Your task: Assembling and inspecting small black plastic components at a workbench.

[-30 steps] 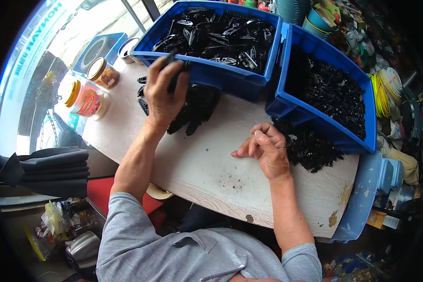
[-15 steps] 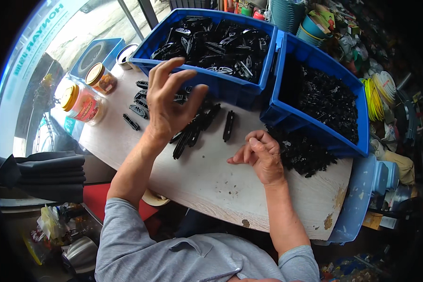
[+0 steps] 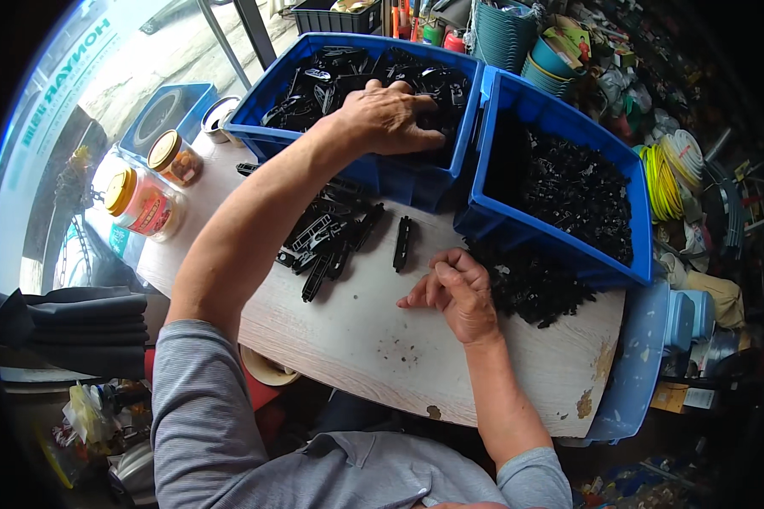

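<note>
My left hand reaches over the near wall of a blue bin of black slotted plastic parts. Its fingers are apart and bent down among the parts, the tips partly hidden; no held part shows. Above the table, my right hand is closed, with the thumb against curled fingers and one finger pointing left. Whatever it may hold is hidden. Just left of it lies a single long black part. A heap of similar long black parts sits below my left forearm.
On the right, a second blue bin contains small black pieces, and more small pieces are heaped before it. Jars with yellow lids and an open can stand at the table's left. A lidded blue box is behind them.
My left hand has moved right and away from me, from above the table to inside the far blue bin. My right hand keeps nearly the same pose. The view has shifted slightly.
</note>
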`<control>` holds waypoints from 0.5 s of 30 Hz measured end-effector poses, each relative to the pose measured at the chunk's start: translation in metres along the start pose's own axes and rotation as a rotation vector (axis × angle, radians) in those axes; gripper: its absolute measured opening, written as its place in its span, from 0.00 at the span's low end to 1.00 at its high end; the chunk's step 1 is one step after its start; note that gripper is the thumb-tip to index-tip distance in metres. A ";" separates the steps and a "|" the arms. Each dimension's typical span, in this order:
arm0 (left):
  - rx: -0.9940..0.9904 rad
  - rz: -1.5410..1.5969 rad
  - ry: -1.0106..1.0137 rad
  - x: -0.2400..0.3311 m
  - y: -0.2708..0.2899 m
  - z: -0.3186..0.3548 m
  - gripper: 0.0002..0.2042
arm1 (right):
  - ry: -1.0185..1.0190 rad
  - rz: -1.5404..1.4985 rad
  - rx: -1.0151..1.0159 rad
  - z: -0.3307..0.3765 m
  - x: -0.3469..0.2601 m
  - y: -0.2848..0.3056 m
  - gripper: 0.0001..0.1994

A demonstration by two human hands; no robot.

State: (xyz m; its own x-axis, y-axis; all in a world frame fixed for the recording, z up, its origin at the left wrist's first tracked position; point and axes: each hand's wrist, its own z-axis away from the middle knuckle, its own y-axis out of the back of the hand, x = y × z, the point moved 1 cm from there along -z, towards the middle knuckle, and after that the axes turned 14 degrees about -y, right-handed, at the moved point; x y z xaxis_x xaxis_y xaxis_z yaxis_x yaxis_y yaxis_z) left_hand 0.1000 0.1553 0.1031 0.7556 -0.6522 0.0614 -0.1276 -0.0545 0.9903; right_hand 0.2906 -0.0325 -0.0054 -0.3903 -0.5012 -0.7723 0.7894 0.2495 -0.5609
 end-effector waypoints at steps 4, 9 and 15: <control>-0.121 -0.068 0.215 0.009 0.004 -0.003 0.32 | -0.009 0.017 0.013 0.000 -0.002 0.002 0.09; -0.053 -0.011 0.183 -0.001 -0.002 0.004 0.39 | -0.013 -0.002 -0.041 -0.002 0.001 0.000 0.09; 0.141 0.048 0.061 -0.001 0.001 0.006 0.25 | 0.001 0.020 0.031 0.002 -0.002 -0.003 0.08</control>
State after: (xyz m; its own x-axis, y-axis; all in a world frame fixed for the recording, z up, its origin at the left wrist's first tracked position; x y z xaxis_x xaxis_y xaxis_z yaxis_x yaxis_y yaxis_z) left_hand 0.0957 0.1515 0.1035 0.7835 -0.6097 0.1199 -0.2501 -0.1327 0.9591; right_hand 0.2897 -0.0339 -0.0016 -0.3747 -0.4957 -0.7835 0.8113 0.2339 -0.5359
